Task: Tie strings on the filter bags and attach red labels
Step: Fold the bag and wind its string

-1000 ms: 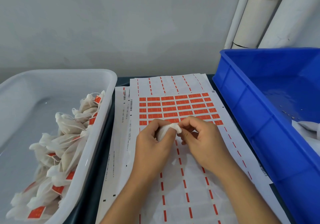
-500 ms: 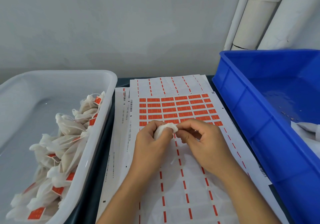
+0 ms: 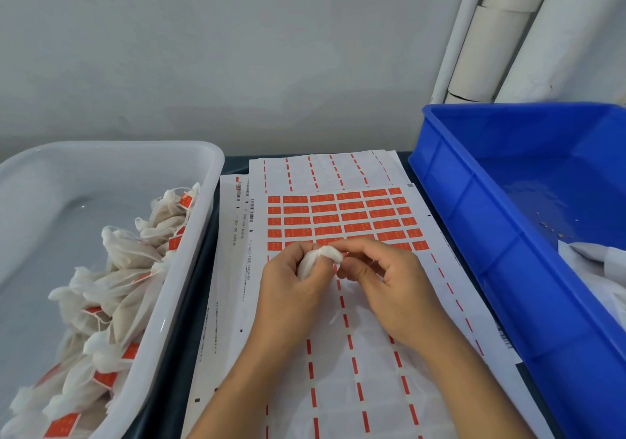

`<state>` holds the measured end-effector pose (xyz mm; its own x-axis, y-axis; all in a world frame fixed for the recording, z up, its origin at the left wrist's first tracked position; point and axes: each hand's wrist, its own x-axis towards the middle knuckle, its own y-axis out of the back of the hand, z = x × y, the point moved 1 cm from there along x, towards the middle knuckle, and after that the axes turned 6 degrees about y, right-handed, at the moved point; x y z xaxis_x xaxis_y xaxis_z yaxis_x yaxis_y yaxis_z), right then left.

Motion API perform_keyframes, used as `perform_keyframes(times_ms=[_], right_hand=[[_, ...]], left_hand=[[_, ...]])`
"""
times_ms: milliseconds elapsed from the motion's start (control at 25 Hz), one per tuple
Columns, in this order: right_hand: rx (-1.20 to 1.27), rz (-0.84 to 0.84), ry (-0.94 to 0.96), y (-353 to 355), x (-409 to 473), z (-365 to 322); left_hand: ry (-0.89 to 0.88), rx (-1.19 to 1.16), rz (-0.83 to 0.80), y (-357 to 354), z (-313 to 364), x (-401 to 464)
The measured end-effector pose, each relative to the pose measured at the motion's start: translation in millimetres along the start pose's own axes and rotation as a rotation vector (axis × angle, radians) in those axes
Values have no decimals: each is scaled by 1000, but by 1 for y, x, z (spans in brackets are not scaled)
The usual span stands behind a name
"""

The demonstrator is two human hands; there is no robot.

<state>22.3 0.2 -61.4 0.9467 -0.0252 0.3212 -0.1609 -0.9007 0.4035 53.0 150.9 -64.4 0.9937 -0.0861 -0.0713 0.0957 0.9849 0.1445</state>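
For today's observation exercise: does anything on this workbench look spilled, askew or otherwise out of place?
Small specks lie scattered on the floor of the blue bin, like spilled crumbs; I cannot tell what they are. The label sheets are stacked unevenly, with edges fanned out. Otherwise nothing stands out.

small packing workshop, white tub (image 3: 189, 154) of tagged filter bags (image 3: 128, 255), blue crate (image 3: 474, 235), sheets of red labels (image 3: 342, 218) across dark surface (image 3: 233, 162)

Left hand (image 3: 294, 286) grips a white filter bag (image 3: 320, 259) above the label sheet (image 3: 342, 221); right hand (image 3: 382, 279) pinches its gathered top. Finished bags (image 3: 111, 286) fill the white tub (image 3: 203, 167); blue bin (image 3: 474, 235) right.
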Motion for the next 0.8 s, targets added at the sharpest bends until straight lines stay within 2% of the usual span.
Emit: perform_keyframes(times_ms=[320,600,800], right_hand=[[-47,-60,14,-2,-2,-2],[-60,112,94,-1,-1,3],[-59,196,90,-5,-3,1]], left_hand=[[-2,-6,-7,-1,0,2],[-20,44,-53,-2,-1,1],[34,-39,-91,-2,0,1]])
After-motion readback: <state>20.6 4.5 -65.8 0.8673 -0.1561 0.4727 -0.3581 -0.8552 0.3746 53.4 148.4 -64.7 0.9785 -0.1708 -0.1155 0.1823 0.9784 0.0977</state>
